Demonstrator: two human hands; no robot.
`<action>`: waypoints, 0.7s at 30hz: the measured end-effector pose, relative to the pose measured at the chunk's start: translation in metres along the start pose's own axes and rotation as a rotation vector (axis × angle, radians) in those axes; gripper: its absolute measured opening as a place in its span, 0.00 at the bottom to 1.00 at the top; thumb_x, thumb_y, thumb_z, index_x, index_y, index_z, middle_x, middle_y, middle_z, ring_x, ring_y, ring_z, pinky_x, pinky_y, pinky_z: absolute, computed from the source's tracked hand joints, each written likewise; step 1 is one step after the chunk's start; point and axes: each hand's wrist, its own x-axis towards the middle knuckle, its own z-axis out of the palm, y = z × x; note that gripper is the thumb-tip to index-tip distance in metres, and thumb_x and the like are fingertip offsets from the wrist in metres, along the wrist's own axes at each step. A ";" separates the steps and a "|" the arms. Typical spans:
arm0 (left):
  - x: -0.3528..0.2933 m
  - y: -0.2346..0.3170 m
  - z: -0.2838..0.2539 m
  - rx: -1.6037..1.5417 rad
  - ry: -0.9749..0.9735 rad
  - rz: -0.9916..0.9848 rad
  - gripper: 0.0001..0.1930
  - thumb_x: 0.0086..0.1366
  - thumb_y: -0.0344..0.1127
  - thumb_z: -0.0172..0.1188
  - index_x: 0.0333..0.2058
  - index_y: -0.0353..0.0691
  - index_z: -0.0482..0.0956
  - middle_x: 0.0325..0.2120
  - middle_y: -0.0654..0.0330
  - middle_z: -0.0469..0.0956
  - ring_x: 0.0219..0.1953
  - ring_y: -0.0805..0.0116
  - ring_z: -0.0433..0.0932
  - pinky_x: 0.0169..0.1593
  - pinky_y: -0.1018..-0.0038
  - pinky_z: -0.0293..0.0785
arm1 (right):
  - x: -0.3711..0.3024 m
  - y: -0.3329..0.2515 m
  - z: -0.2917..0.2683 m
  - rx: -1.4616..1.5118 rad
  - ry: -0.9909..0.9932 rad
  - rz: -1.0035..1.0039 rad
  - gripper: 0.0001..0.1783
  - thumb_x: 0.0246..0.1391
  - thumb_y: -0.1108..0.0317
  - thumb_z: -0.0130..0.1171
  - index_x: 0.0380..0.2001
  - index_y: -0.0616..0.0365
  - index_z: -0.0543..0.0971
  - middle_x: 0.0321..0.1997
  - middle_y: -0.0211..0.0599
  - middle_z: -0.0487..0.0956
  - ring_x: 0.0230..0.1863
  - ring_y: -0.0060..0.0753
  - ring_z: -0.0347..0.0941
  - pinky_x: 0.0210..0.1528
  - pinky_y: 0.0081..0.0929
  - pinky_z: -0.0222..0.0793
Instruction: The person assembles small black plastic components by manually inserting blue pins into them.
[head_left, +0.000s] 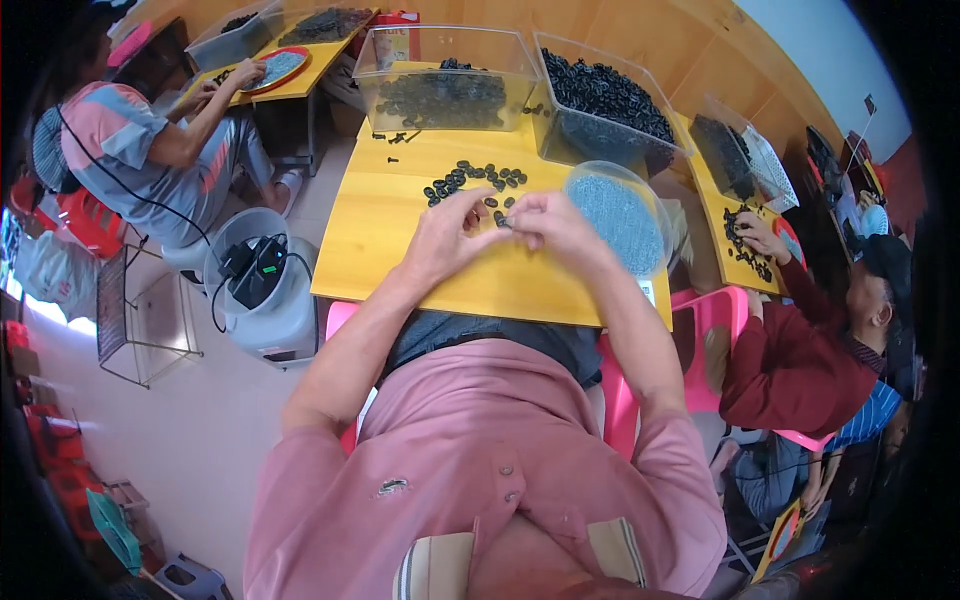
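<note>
My left hand (pixel 447 236) is curved over the yellow table (pixel 375 235), with thumb and forefinger apart. Its thumb reaches toward the fingertips of my right hand (pixel 552 230), which are pinched on a small black oval part (pixel 502 219). Details of that part are too small to make out. Just beyond my hands lies a loose cluster of similar black oval parts (pixel 445 185). To the right of my right hand, a round tray (pixel 664 245) holds a mass of tiny grey-blue pieces (pixel 612 222).
Two clear plastic bins, a left one (pixel 445 55) and a right one (pixel 570 148), stand at the back with black parts. A few dark slender pieces (pixel 393 160) lie far left. A bucket (pixel 215 285) is on the left. Co-workers sit at tables both sides, one in maroon (pixel 800 370).
</note>
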 end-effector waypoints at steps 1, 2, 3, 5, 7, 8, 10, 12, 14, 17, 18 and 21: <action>0.002 -0.001 -0.001 -0.002 0.003 0.001 0.23 0.59 0.32 0.69 0.52 0.36 0.76 0.26 0.61 0.79 0.29 0.74 0.77 0.35 0.76 0.76 | -0.001 -0.010 -0.005 -0.042 -0.025 0.024 0.07 0.49 0.67 0.62 0.25 0.60 0.81 0.22 0.29 0.79 0.19 0.16 0.73 0.22 0.14 0.64; 0.004 -0.006 -0.001 -0.130 0.083 -0.093 0.20 0.61 0.32 0.66 0.52 0.35 0.76 0.28 0.61 0.79 0.29 0.75 0.76 0.35 0.77 0.75 | 0.004 -0.022 -0.009 -0.110 -0.025 -0.027 0.07 0.49 0.67 0.62 0.25 0.60 0.81 0.22 0.29 0.80 0.20 0.17 0.74 0.23 0.14 0.65; 0.005 -0.010 -0.001 -0.258 0.162 -0.188 0.18 0.64 0.32 0.64 0.52 0.34 0.77 0.29 0.61 0.80 0.29 0.77 0.76 0.36 0.78 0.75 | 0.012 -0.039 -0.016 -0.176 -0.026 -0.077 0.06 0.49 0.68 0.62 0.26 0.60 0.81 0.23 0.29 0.81 0.20 0.18 0.76 0.24 0.15 0.66; 0.009 -0.016 -0.006 -0.310 0.296 -0.288 0.14 0.69 0.36 0.57 0.47 0.32 0.78 0.28 0.62 0.79 0.28 0.77 0.75 0.35 0.79 0.73 | 0.037 -0.078 -0.026 -0.127 0.123 -0.353 0.04 0.48 0.71 0.61 0.25 0.59 0.81 0.24 0.31 0.82 0.21 0.19 0.76 0.26 0.20 0.68; 0.012 -0.022 -0.009 -0.483 0.403 -0.324 0.14 0.70 0.39 0.56 0.41 0.31 0.79 0.25 0.63 0.77 0.26 0.77 0.73 0.33 0.79 0.71 | 0.062 -0.109 -0.036 -0.086 0.237 -0.547 0.05 0.48 0.71 0.61 0.27 0.62 0.81 0.26 0.33 0.82 0.26 0.22 0.77 0.32 0.22 0.70; 0.014 -0.024 -0.012 -0.500 0.434 -0.331 0.15 0.71 0.40 0.55 0.40 0.31 0.79 0.26 0.64 0.76 0.25 0.78 0.72 0.31 0.80 0.70 | 0.067 -0.120 -0.040 -0.222 0.258 -0.696 0.06 0.50 0.70 0.61 0.30 0.62 0.82 0.27 0.33 0.83 0.25 0.21 0.76 0.32 0.21 0.70; 0.020 -0.027 -0.014 -0.606 0.456 -0.413 0.15 0.72 0.41 0.54 0.43 0.33 0.79 0.26 0.64 0.77 0.25 0.80 0.73 0.29 0.83 0.67 | 0.069 -0.109 -0.029 -0.153 0.285 -0.686 0.07 0.52 0.68 0.62 0.32 0.60 0.83 0.27 0.31 0.82 0.26 0.21 0.77 0.31 0.21 0.70; 0.018 -0.034 -0.020 -0.641 0.512 -0.456 0.15 0.71 0.41 0.55 0.41 0.33 0.80 0.25 0.64 0.76 0.24 0.81 0.72 0.28 0.83 0.67 | 0.056 -0.100 -0.004 -0.489 0.159 -0.518 0.09 0.54 0.66 0.62 0.35 0.59 0.83 0.26 0.30 0.82 0.28 0.19 0.79 0.31 0.21 0.72; 0.019 -0.036 -0.021 -0.721 0.544 -0.485 0.14 0.71 0.41 0.55 0.42 0.33 0.80 0.25 0.64 0.76 0.23 0.81 0.72 0.27 0.84 0.66 | 0.053 -0.053 0.007 -0.663 0.003 -0.408 0.12 0.51 0.66 0.61 0.38 0.60 0.83 0.28 0.36 0.83 0.30 0.26 0.81 0.33 0.27 0.74; 0.018 -0.037 -0.021 -0.730 0.507 -0.535 0.16 0.72 0.43 0.54 0.44 0.36 0.80 0.27 0.65 0.77 0.26 0.79 0.75 0.29 0.83 0.67 | 0.030 -0.009 0.028 -0.900 -0.019 -0.294 0.14 0.47 0.66 0.61 0.38 0.59 0.83 0.31 0.41 0.84 0.34 0.41 0.82 0.38 0.35 0.75; 0.018 -0.037 -0.020 -0.730 0.507 -0.539 0.16 0.72 0.43 0.54 0.44 0.36 0.80 0.27 0.65 0.77 0.26 0.79 0.75 0.29 0.83 0.67 | 0.026 -0.001 0.030 -0.899 -0.022 -0.291 0.14 0.47 0.66 0.61 0.38 0.59 0.83 0.31 0.41 0.84 0.34 0.41 0.82 0.38 0.35 0.75; 0.015 -0.034 -0.016 -0.767 0.465 -0.526 0.15 0.72 0.42 0.55 0.43 0.35 0.80 0.27 0.65 0.77 0.25 0.80 0.74 0.29 0.82 0.67 | 0.020 0.008 0.040 -0.835 -0.023 -0.180 0.11 0.48 0.67 0.59 0.35 0.58 0.84 0.30 0.41 0.84 0.35 0.45 0.81 0.39 0.38 0.75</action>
